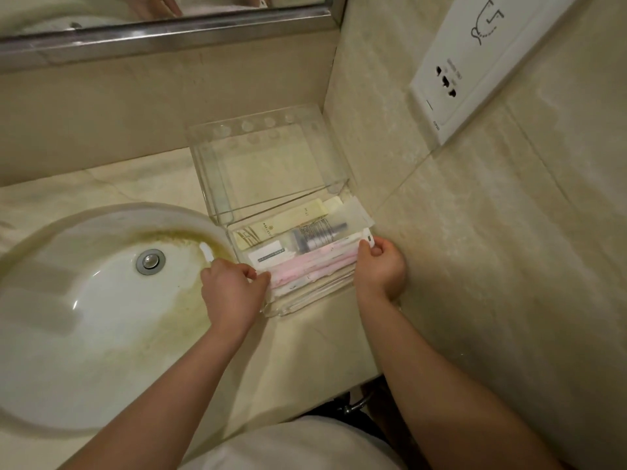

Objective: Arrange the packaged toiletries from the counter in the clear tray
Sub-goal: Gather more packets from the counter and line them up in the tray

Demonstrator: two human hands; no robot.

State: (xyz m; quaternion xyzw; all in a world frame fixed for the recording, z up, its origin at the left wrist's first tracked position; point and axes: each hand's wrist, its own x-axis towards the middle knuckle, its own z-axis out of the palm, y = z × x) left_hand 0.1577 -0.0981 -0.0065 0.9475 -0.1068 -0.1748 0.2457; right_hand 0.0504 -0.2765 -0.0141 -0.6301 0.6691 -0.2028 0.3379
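Note:
A clear acrylic tray [305, 305] sits on the beige counter in the corner, its front section packed with toiletries. Inside lie a cream sachet [281, 223], a small grey bottle in a clear wrapper [314, 237], a white packet [269, 256] and pink-and-white packets [315, 262]. My left hand [230, 293] pinches the left end of the pink packets, and a white wrapped item [207, 252] sticks out above its knuckles. My right hand [381, 269] pinches the right end of the same packets at the tray's right wall.
The tray's raised rear section [268, 164] with round holes along its top holds nothing. A stained white sink [101, 300] with a metal drain [150, 261] lies to the left. A mirror frame [163, 39] runs above, a tiled wall with a socket panel [451, 79] stands right.

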